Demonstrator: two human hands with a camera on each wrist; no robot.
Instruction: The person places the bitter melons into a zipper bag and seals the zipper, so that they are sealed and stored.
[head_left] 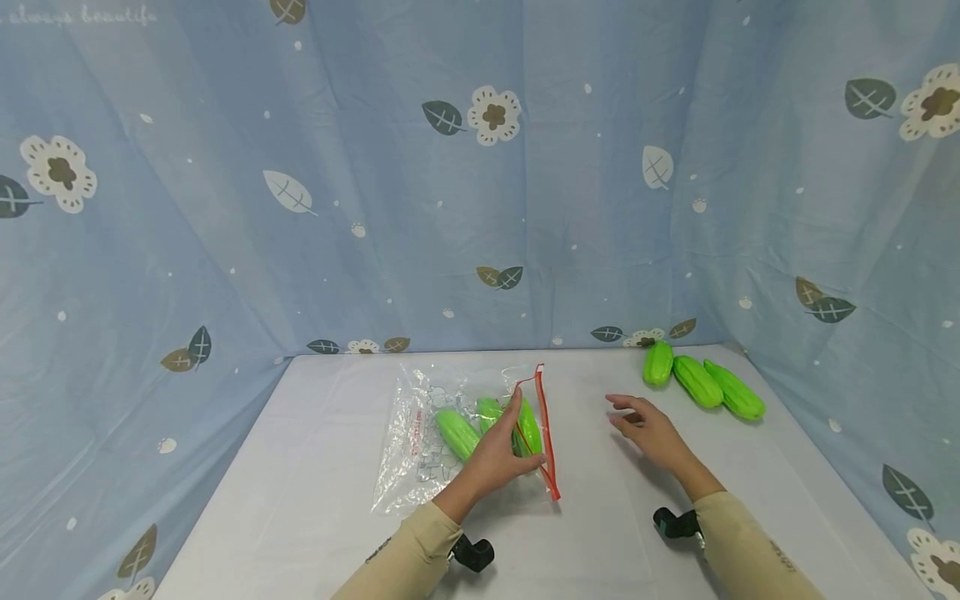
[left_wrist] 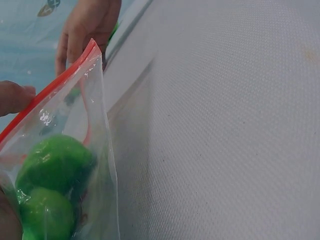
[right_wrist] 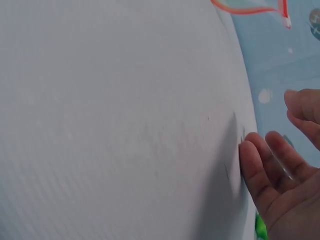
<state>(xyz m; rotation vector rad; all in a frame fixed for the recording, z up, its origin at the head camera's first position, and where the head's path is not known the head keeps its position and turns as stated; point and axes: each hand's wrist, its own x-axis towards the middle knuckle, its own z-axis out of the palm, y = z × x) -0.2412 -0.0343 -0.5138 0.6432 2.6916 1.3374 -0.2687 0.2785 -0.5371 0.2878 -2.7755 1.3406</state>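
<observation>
A clear zip-top bag (head_left: 405,475) with a red zip strip (head_left: 546,425) lies on the table, its mouth facing right and parted. Inside are bright green, ridged, zucchini-like vegetables (head_left: 457,432), partly hidden by my left hand (head_left: 495,454). That hand holds the bag near its mouth; in the left wrist view the thumb (left_wrist: 17,97) is at the red strip. My right hand (head_left: 652,433) hovers right of the bag mouth, fingers relaxed and nothing held. In the right wrist view its fingers (right_wrist: 257,172) are loosely bent, apart from the thumb.
At the back right corner of the white table (head_left: 300,500) lie three more green vegetables (head_left: 697,382), beyond my right hand. A blue patterned curtain (head_left: 420,208) hangs along the back and both sides. Black devices (head_left: 474,553) are strapped at my wrists.
</observation>
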